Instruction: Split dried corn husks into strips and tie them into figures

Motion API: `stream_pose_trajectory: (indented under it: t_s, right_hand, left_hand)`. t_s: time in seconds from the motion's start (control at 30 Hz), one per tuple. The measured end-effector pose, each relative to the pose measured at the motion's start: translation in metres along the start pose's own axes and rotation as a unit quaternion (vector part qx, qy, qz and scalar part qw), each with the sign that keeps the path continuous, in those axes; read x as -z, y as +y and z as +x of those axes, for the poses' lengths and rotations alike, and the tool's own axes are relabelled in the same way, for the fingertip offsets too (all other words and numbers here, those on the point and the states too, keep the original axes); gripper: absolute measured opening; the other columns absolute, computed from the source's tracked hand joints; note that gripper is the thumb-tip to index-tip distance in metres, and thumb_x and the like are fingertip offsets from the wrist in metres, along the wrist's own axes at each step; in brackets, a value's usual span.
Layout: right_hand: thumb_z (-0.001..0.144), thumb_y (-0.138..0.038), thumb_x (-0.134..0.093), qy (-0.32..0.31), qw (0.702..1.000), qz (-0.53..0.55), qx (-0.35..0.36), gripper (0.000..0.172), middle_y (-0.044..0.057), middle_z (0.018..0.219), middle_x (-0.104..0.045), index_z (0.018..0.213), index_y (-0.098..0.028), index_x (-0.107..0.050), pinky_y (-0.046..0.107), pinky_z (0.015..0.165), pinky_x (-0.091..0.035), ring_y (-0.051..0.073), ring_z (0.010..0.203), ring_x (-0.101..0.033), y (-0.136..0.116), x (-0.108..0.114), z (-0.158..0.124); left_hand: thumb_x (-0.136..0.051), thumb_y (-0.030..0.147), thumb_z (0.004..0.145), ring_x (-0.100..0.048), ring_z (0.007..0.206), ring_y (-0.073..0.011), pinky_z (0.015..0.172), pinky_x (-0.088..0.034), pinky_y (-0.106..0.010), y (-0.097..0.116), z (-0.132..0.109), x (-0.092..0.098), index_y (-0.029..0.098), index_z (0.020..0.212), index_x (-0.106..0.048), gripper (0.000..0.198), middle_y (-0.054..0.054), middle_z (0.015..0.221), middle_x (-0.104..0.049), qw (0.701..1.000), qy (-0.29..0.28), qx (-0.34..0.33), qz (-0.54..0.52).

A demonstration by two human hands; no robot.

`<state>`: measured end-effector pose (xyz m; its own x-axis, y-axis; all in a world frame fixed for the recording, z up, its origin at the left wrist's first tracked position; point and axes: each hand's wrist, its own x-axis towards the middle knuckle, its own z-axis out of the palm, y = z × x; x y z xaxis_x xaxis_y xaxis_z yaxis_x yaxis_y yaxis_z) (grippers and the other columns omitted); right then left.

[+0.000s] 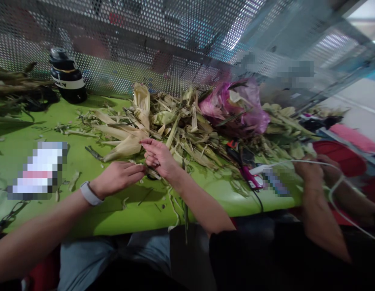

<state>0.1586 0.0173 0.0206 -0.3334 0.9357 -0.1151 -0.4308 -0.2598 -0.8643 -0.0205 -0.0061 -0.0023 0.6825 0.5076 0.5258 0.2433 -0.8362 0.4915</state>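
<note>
My left hand (pixel 119 178), with a pale band at the wrist, is low over the green table (pixel 105 220). Its fingers are pressed together; what they hold, if anything, is hidden. Close beside it, my right hand (pixel 160 159) has thumb and index finger pinched near a dry corn husk (pixel 127 145), the other fingers curled in. Whether it grips the husk or something small, I cannot make out. A narrow husk strip (pixel 154 173) shows just below the two hands. Behind them spreads a heap of dry corn husks (pixel 187 133).
A dark bottle (pixel 68 81) stands at the back left, a blurred-out phone (pixel 42 169) nearer. A pink plastic bag (pixel 232 107) lies on the husks below a perforated metal screen (pixel 163 52). At right are another person's hands (pixel 310 169), a white cable (pixel 284 162) and a red stool (pixel 339 157).
</note>
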Motion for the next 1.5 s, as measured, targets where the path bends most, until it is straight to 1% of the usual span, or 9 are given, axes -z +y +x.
stream_pose_trajectory:
  t_s: [0.1,0.2,0.3,0.43,0.63,0.93,1.1,1.33,1.5]
  right_hand:
    - [0.077,-0.019,-0.063,0.003,1.0,-0.017,0.015,0.011,-0.016,0.041,-0.026,0.086,-0.017,-0.057,0.016,0.036,-0.013,0.001,0.033,-0.015,-0.001,0.002,0.001]
    - [0.077,-0.02,-0.063,0.005,0.999,-0.032,0.022,0.011,-0.015,0.041,-0.026,0.086,-0.018,-0.057,0.016,0.036,-0.013,0.001,0.033,-0.015,-0.001,0.006,0.002]
    - [0.078,-0.02,-0.063,0.008,0.999,-0.041,0.014,0.011,-0.016,0.042,-0.025,0.086,-0.018,-0.057,0.016,0.036,-0.012,0.002,0.033,-0.015,0.001,0.008,0.004]
    - [0.078,-0.022,-0.064,-0.002,0.998,-0.059,0.0,0.012,-0.015,0.043,-0.025,0.086,-0.018,-0.056,0.016,0.036,-0.013,0.001,0.033,-0.016,0.005,0.007,0.004]
    - [0.077,-0.025,-0.066,-0.055,0.991,-0.116,-0.045,0.016,-0.014,0.043,-0.032,0.086,-0.017,-0.056,0.015,0.035,-0.015,0.001,0.034,-0.018,0.008,0.004,0.0]
    - [0.08,-0.031,-0.067,-0.07,0.964,-0.256,-0.006,0.018,-0.011,0.047,-0.04,0.085,-0.016,-0.057,0.017,0.036,-0.019,0.002,0.036,-0.026,0.013,0.006,0.001]
    - [0.083,-0.029,-0.063,-0.096,0.932,-0.349,0.012,0.015,-0.007,0.056,-0.049,0.088,-0.015,-0.059,0.017,0.043,-0.027,0.004,0.044,-0.035,0.01,0.007,-0.002]
    - [0.082,-0.041,-0.066,-0.134,0.89,-0.431,0.059,0.027,-0.008,0.053,-0.044,0.088,-0.015,-0.063,0.019,0.046,-0.026,0.006,0.048,-0.034,0.002,0.006,-0.011]
    - [0.082,-0.044,-0.065,-0.264,0.861,-0.435,-0.011,0.031,-0.005,0.06,-0.049,0.076,-0.013,-0.062,0.02,0.049,-0.027,0.006,0.053,-0.036,-0.018,0.014,-0.012]
  left_hand:
    - [-0.054,0.022,0.091,-0.069,0.083,-0.0181,0.076,-0.054,-0.03,-0.002,-0.002,-0.004,0.019,0.096,-0.07,0.017,-0.008,0.103,-0.073,0.998,0.018,0.034,0.039]
    - [-0.058,0.03,0.09,-0.07,0.076,-0.0169,0.067,-0.055,-0.026,0.0,0.001,-0.007,0.015,0.093,-0.067,0.019,-0.007,0.086,-0.074,0.984,0.046,0.16,-0.057]
    - [-0.063,0.039,0.085,-0.066,0.059,-0.0144,0.049,-0.05,-0.021,0.004,0.008,-0.005,0.014,0.084,-0.061,0.025,-0.002,0.065,-0.069,0.926,0.043,0.31,-0.212]
    - [-0.069,0.041,0.079,-0.064,0.056,-0.0125,0.049,-0.048,-0.02,0.003,0.013,0.001,0.015,0.079,-0.056,0.03,-0.001,0.064,-0.068,0.872,0.015,0.388,-0.298]
    - [-0.07,0.044,0.076,-0.059,0.054,-0.0111,0.046,-0.036,-0.019,-0.009,0.008,0.001,0.013,0.08,-0.06,0.033,-0.003,0.07,-0.068,0.839,-0.043,0.436,-0.324]
    - [-0.07,0.04,0.074,-0.041,0.053,-0.0074,0.051,-0.029,-0.021,-0.008,0.006,-0.002,0.013,0.076,-0.069,0.028,0.0,0.065,-0.059,0.82,-0.084,0.437,-0.359]
    - [-0.07,0.042,0.072,-0.039,0.051,-0.0072,0.049,-0.027,-0.021,-0.008,0.005,-0.004,0.013,0.073,-0.066,0.029,0.001,0.06,-0.053,0.81,-0.081,0.465,-0.349]
    - [-0.076,0.04,0.067,-0.041,0.05,-0.007,0.048,-0.028,-0.021,-0.012,0.004,-0.007,0.013,0.074,-0.063,0.031,0.001,0.06,-0.055,0.793,-0.047,0.47,-0.386]
    - [-0.08,0.044,0.062,-0.052,0.057,-0.0086,0.05,-0.034,-0.019,-0.011,0.005,-0.005,0.012,0.081,-0.064,0.04,-0.002,0.071,-0.063,0.774,-0.075,0.472,-0.415]
